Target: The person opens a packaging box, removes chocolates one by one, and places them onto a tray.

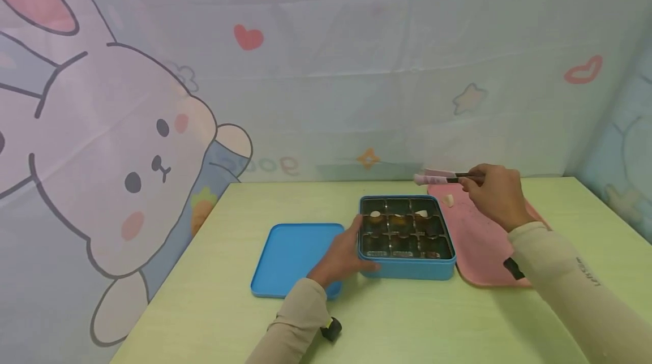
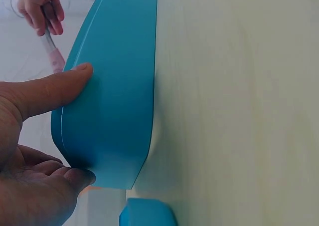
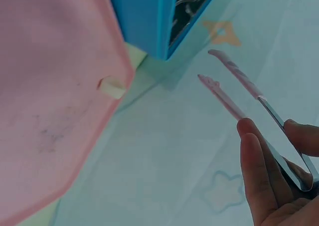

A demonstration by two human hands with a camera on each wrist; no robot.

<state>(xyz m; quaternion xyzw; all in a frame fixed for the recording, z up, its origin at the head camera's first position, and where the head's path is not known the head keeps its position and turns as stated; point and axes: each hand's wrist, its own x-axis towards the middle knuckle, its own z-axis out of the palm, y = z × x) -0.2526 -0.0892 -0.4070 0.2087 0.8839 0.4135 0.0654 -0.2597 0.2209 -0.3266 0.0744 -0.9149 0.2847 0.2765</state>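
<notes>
My left hand [image 1: 340,256] grips the near left corner of a blue box [image 1: 415,269], thumb on its front wall and fingers along its left side. Inside the box a dark divided insert [image 1: 402,228] has several square compartments, with small pale pieces in some of the back and middle ones. My right hand [image 1: 496,194] pinches metal tongs [image 3: 271,111] with pink tips, raised above the far edge of a pink tray [image 1: 484,239]. The tong tips stand apart with nothing between them. One pale, cream-coloured piece [image 3: 112,87] lies on the tray near its far left edge.
A blue lid [image 1: 292,256] lies flat on the table, left of the box. The pink tray sits against the box's right side. A printed cloth backdrop [image 1: 331,98] rises behind the table's far edge.
</notes>
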